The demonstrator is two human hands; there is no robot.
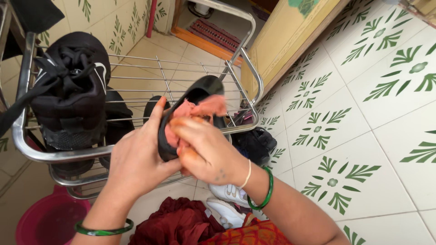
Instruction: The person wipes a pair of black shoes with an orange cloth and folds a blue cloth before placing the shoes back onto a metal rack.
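My left hand point(138, 156) grips a black shoe point(200, 88) from the side and holds it up over the top shelf of a metal shoe rack point(136, 149). My right hand point(204, 149) presses a pink cloth point(202, 109) against the shoe's opening. Both wrists wear green bangles, and the right one also has a thin white bangle.
A pair of black sneakers point(72, 90) sits on the rack's top shelf at the left. Dark shoes point(256, 143) and white shoes point(227, 204) lie on the lower level and floor. A pink bucket point(50, 220) stands at the bottom left. Tiled walls with green leaf patterns surround the rack.
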